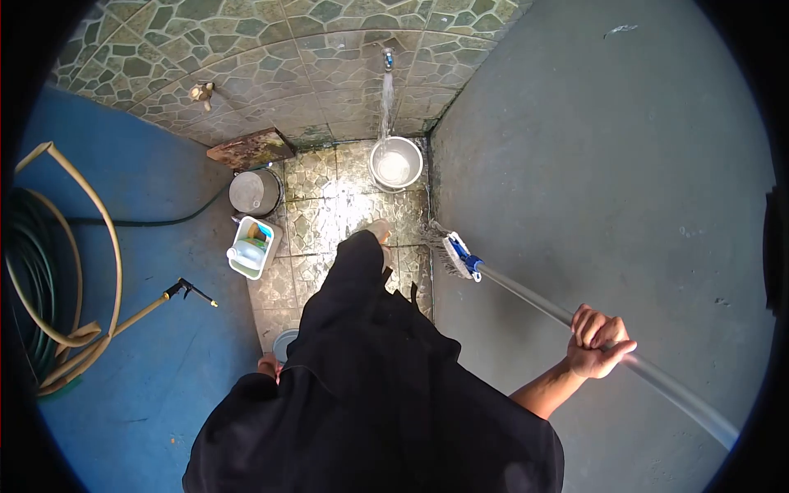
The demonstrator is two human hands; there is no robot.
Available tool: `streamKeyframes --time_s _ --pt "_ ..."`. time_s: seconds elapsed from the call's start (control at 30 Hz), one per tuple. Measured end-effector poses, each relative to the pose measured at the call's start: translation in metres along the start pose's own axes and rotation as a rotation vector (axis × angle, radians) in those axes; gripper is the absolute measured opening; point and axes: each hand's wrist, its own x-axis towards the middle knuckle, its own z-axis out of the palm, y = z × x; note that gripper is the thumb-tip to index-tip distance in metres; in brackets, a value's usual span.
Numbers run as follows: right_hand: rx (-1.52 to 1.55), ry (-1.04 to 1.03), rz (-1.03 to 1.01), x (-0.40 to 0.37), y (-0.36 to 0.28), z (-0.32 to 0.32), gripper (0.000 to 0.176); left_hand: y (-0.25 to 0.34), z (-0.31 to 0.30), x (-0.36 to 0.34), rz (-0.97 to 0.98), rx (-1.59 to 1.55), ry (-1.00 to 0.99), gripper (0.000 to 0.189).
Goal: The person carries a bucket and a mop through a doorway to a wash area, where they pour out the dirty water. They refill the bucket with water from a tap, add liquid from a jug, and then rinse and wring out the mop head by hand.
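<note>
My right hand (pixel 602 340) is wrapped round the silver pole of a mop (pixel 526 292). The mop's blue-and-white head, with grey strands along one side, is by the foot of the grey wall. Only a small part of my left hand (pixel 268 365) shows past the black sleeve, close to a grey-blue container (pixel 284 345); its fingers are mostly hidden. Water runs from a wall tap (pixel 389 59) into a light-coloured bucket (pixel 396 163). Black clothing (pixel 370 394) covers the lower middle of the view, and a bare foot (pixel 379 229) stands on the tiles.
A lidded grey bucket (pixel 254 193) and a white bin (pixel 265 261) with bottles inside line the left side. Behind them a brown board (pixel 251 149) leans. Coiled hoses (pixel 49 271) and a spray gun (pixel 187 290) hang along the blue wall. The floor tiles (pixel 311 177) shine wet.
</note>
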Motion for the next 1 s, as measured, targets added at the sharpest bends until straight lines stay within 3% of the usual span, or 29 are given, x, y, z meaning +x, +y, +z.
streamKeyframes --time_s 0.07,0.17,0.2,0.3,0.37,0.4,0.43,0.5,0.6,0.7,0.83,1.0 --pt "-0.021 -0.007 0.026 -0.003 -0.002 -0.003 0.052 -0.046 0.001 0.003 0.007 0.008 -0.038 0.033" --pt "-0.007 0.083 0.055 -0.014 0.000 -0.005 0.053 -0.060 0.013 0.014 0.172 0.140 -0.093 0.033" --pt "0.005 0.077 0.054 -0.015 0.001 -0.008 0.053 -0.053 0.016 0.026 0.286 0.250 -0.107 0.033" --pt "0.018 0.067 0.051 -0.015 0.000 -0.012 0.052 -0.009 0.024 0.080 0.991 0.837 -0.087 0.033" --pt "0.004 0.099 0.059 -0.023 -0.005 -0.010 0.052 0.039 0.035 0.090 1.079 0.745 -0.072 0.033" --pt "0.000 0.106 0.061 -0.021 -0.006 -0.013 0.052 0.079 0.048 0.056 0.829 0.335 -0.168 0.029" --pt "-0.003 0.094 0.048 -0.021 -0.006 -0.015 0.052 0.124 0.058 -0.025 0.609 -0.124 -0.186 0.025" --pt "-0.002 0.110 0.044 -0.020 -0.006 -0.017 0.052 0.168 0.055 -0.137 0.936 -0.163 -0.109 0.023" --pt "-0.008 0.122 0.036 -0.026 -0.007 -0.011 0.052 0.207 0.045 -0.189 1.193 -0.302 -0.201 0.015" --pt "-0.002 0.165 0.043 -0.020 -0.003 -0.011 0.052 0.208 0.038 -0.205 1.260 -0.224 -0.177 0.016" --pt "-0.055 0.296 0.042 -0.021 -0.002 0.010 0.052 0.174 0.029 -0.191 1.190 -0.100 -0.169 0.018" --pt "-0.119 0.310 0.052 0.003 0.009 0.049 0.052 0.161 0.037 -0.232 1.131 -0.069 -0.229 0.019"
